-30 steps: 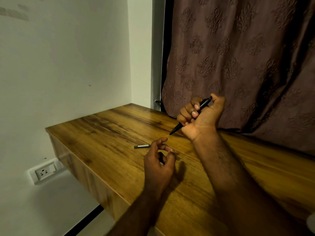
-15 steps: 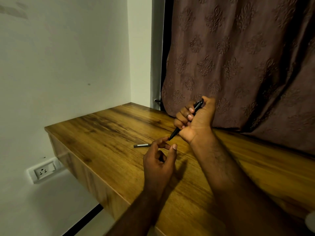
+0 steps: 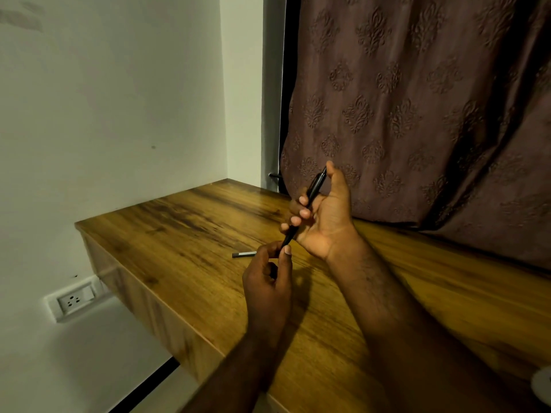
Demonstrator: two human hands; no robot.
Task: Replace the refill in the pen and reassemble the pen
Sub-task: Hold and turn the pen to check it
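One black pen is held on a slant above the bench, its upper end pointing up toward the curtain and its tip pointing down toward the person. The right hand grips the barrel: its fingers curl round the middle of the pen from the far side, the palm faces the camera, and the thumb reaches up so that its end lies against the pen's top. The left hand comes up from below and pinches the pen's lower tip between thumb and forefinger, with its other fingers bent loosely in toward the palm. Both hands are thus closed on the same pen, one at the barrel and one at the tip. A short dark stick with a paler band lies flat on the wood just left of the left hand; whether it touches that hand cannot be told. Further out, a wall socket sits on the pale wall below the bench's left edge, and a white object, cut off by the frame, shows at the lower right.
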